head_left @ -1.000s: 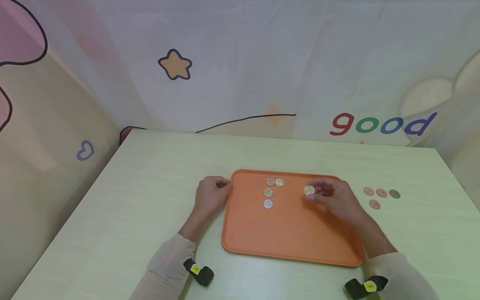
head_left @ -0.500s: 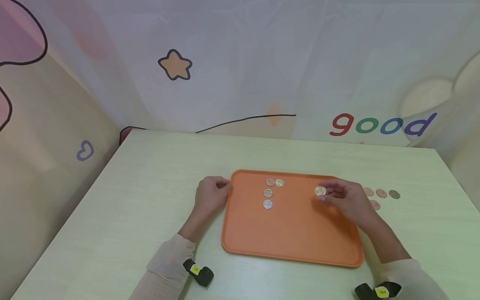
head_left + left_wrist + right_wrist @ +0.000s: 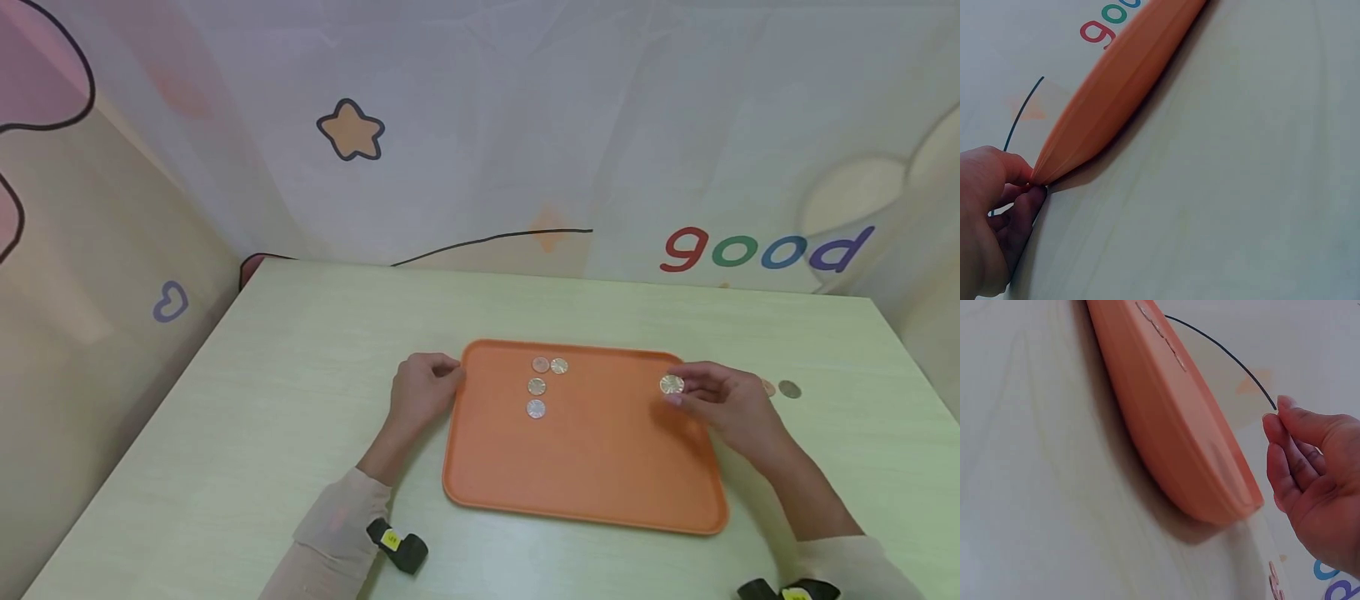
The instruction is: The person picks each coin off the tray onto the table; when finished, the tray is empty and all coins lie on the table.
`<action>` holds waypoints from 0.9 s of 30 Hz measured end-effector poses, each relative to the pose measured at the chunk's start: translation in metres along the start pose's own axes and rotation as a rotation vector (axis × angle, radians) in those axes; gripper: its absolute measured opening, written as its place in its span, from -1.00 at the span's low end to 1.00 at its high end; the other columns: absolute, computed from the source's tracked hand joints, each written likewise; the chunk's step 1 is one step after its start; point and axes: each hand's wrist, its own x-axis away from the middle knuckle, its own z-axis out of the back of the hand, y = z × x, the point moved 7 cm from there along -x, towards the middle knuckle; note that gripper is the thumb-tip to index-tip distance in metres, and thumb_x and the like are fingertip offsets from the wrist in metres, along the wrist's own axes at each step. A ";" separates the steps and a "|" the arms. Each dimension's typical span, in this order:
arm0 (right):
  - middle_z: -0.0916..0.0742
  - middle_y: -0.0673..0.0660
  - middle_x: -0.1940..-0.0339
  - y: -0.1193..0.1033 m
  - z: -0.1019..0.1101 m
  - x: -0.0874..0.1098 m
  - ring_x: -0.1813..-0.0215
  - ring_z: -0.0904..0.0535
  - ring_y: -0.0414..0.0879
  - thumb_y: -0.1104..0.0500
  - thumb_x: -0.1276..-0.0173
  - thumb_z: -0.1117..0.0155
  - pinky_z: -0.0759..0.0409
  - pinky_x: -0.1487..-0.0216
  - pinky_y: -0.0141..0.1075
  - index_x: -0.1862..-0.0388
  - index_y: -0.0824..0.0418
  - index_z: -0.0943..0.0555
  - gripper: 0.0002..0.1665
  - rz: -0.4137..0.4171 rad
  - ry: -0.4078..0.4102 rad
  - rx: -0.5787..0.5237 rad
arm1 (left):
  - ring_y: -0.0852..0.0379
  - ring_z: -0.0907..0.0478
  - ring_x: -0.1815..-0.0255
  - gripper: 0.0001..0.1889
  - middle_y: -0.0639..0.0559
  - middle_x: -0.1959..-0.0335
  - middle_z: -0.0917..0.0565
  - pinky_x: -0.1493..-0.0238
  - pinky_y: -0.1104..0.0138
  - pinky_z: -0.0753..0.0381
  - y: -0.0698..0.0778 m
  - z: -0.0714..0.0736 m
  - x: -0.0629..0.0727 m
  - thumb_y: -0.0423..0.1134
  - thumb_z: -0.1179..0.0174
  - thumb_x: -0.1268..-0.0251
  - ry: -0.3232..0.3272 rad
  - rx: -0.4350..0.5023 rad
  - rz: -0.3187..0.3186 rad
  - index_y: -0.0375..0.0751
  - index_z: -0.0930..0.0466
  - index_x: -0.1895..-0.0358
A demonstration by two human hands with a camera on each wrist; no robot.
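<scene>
My right hand (image 3: 735,408) pinches a shiny silver coin (image 3: 671,384) by its edge, above the right rim of an orange tray (image 3: 592,475). In the right wrist view the thumb and forefinger of this hand (image 3: 1325,481) meet at their tips, and the coin is hardly visible. My left hand (image 3: 422,392) grips the tray's left rim near the far corner, and the left wrist view has its fingertips on the tray's edge (image 3: 1097,112). Inside the tray lie several coins, among them a reddish coin (image 3: 541,365) and a silver coin (image 3: 536,408) in a left column.
Right of the tray, a dark coin (image 3: 789,389) and part of a copper coin (image 3: 768,387) show on the pale table (image 3: 300,358); my right hand covers what lies beside them. A printed cloth (image 3: 480,125) hangs behind the table.
My right hand has moved to the right with the silver coin, from over the tray to its right rim, and now hides some table coins. The left hand and tray stay put.
</scene>
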 end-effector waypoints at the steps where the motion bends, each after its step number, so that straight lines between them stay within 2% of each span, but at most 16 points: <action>1: -0.69 -0.41 0.33 0.001 0.003 0.001 0.26 -0.69 -0.49 0.26 -0.31 -0.44 -0.64 0.18 -0.60 -0.15 0.45 -0.59 -0.52 0.008 0.005 -0.019 | 0.16 -0.67 0.39 -0.81 0.00 0.37 -0.83 0.34 0.37 -0.55 0.000 0.000 0.000 -0.21 -0.24 -0.21 0.000 0.000 -0.004 -0.12 -0.85 0.28; 4: -0.71 -0.36 0.35 0.006 0.011 0.003 0.28 -0.72 -0.46 0.32 -0.29 -0.43 -0.65 0.19 -0.58 -0.09 0.34 -0.64 -0.62 0.021 0.021 -0.063 | 0.16 -0.67 0.40 -0.81 -0.02 0.37 -0.83 0.34 0.36 -0.56 0.001 0.000 0.000 -0.22 -0.23 -0.22 -0.001 0.005 -0.017 -0.14 -0.84 0.28; 6: -0.71 -0.34 0.34 0.009 0.015 0.005 0.28 -0.72 -0.45 0.33 -0.28 -0.43 -0.66 0.20 -0.58 -0.04 0.19 -0.69 -0.66 0.025 0.025 -0.083 | 0.16 -0.67 0.40 -0.81 -0.02 0.38 -0.83 0.34 0.36 -0.56 0.001 0.000 0.000 -0.22 -0.23 -0.22 -0.001 0.007 -0.023 -0.14 -0.84 0.28; 11: -0.73 -0.28 0.37 0.015 0.023 0.009 0.30 -0.73 -0.42 0.39 -0.26 -0.42 -0.67 0.22 -0.55 0.04 -0.03 -0.73 -0.62 0.050 0.034 -0.157 | 0.16 -0.66 0.40 -0.81 -0.01 0.38 -0.83 0.35 0.37 -0.55 0.001 0.000 0.000 -0.22 -0.22 -0.21 0.000 0.012 -0.029 -0.13 -0.85 0.28; 17: -0.77 -0.18 0.37 0.021 0.029 0.014 0.29 -0.77 -0.37 0.49 -0.25 -0.37 -0.68 0.23 -0.51 0.04 0.00 -0.76 -0.55 0.091 0.016 -0.328 | 0.17 -0.67 0.41 -0.80 -0.02 0.38 -0.83 0.36 0.36 -0.56 0.002 0.001 0.001 -0.23 -0.21 -0.21 -0.001 0.002 -0.036 -0.15 -0.84 0.28; 27: -0.84 -0.16 0.27 0.032 0.041 0.020 0.26 -0.80 -0.32 0.55 -0.31 -0.26 -0.69 0.19 -0.50 0.01 0.03 -0.74 -0.52 0.097 0.007 -0.456 | 0.14 -0.66 0.41 -0.82 -0.03 0.38 -0.83 0.34 0.36 -0.56 0.002 0.001 0.001 -0.25 -0.24 -0.22 0.002 0.004 -0.035 -0.15 -0.84 0.29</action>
